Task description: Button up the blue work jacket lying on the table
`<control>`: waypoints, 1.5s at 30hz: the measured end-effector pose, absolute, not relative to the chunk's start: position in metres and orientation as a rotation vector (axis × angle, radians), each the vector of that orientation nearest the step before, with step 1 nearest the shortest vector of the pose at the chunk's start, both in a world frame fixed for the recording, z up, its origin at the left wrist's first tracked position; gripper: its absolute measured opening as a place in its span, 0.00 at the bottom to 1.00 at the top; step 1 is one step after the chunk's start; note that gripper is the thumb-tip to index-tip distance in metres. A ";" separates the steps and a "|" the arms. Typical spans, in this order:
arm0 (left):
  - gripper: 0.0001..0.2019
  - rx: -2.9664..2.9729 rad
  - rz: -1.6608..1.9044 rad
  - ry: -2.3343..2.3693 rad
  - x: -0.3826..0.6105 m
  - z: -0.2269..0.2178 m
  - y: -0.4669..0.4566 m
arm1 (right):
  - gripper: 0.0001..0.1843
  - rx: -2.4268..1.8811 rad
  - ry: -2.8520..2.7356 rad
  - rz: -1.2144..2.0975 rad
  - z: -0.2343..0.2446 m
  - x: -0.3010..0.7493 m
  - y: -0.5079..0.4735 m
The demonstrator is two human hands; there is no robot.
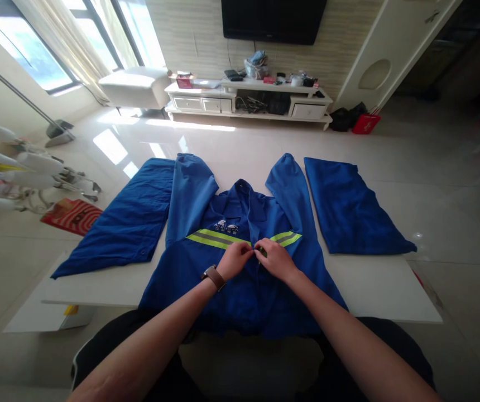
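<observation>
Work jacket (217, 279), blue, front up at the centre of the frame, on the white table (374, 285), hem over the near edge at lower centre. Left hand (235, 260) and right hand (277, 259) at the front placket, fingers pinched narrow on its cloth beside the fluorescent stripe (212, 239); impossible to tell whether on a fastener. Possible trouble: front edges mismatched and stripe halves out of line, from fingers hiding the closure; jacket dragged toward the lap, from a pull on the overhanging hem; folded garment (349, 206) at right slipping, from a corner past the table edge. Containers: TV cabinet (246, 116) at upper centre, drawers shut, dark clutter in the open middle; red bag (365, 124) at upper right and striped bag (70, 216) at left, contents unreadable
</observation>
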State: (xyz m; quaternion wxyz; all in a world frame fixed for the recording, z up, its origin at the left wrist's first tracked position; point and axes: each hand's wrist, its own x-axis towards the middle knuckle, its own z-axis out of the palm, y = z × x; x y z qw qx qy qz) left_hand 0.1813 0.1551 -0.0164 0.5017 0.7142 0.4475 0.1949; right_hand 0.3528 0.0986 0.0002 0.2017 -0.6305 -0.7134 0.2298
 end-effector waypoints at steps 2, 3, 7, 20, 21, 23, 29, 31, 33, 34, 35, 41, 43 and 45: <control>0.09 1.727 0.461 1.074 0.185 -0.015 0.157 | 0.08 -1.768 -1.953 0.651 -0.004 0.360 0.103; 0.09 1.725 0.460 1.057 0.186 -0.016 0.158 | 0.10 -1.763 -1.942 0.644 -0.005 0.363 0.103; 0.11 1.671 0.460 1.024 0.191 -0.029 0.165 | 0.11 -1.773 -1.876 0.520 -0.006 0.373 0.099; 0.27 2.008 0.330 1.017 0.189 -0.046 0.162 | 0.15 -1.796 -1.846 0.331 0.001 0.371 0.093; 0.26 2.023 0.328 1.014 0.190 -0.047 0.162 | 0.14 -1.818 -1.846 0.350 -0.001 0.370 0.093; 0.24 2.035 0.342 1.011 0.189 -0.047 0.161 | 0.13 -1.861 -1.868 0.388 -0.005 0.368 0.094; 0.15 2.002 0.393 1.045 0.189 -0.047 0.165 | 0.09 -1.908 -1.933 0.434 -0.013 0.360 0.097; 0.14 1.982 0.397 1.057 0.190 -0.045 0.166 | 0.09 -1.914 -1.896 0.478 -0.017 0.359 0.100; 0.13 1.931 0.386 1.081 0.190 -0.044 0.168 | 0.09 -1.923 -1.843 0.523 -0.022 0.359 0.102; 0.13 1.900 0.377 1.097 0.190 -0.042 0.168 | 0.09 -1.929 -1.815 0.536 -0.025 0.359 0.102; 0.12 1.871 0.366 1.114 0.190 -0.041 0.169 | 0.09 -1.937 -1.792 0.543 -0.027 0.359 0.103; 0.09 1.820 0.357 1.139 0.190 -0.035 0.169 | 0.06 -1.956 -1.800 0.563 -0.034 0.365 0.103; 0.10 1.822 0.369 1.125 0.190 -0.035 0.168 | 0.09 -1.912 -1.807 0.580 -0.033 0.366 0.103; 0.10 1.830 0.383 1.108 0.190 -0.035 0.168 | 0.13 -1.882 -1.796 0.592 -0.031 0.366 0.104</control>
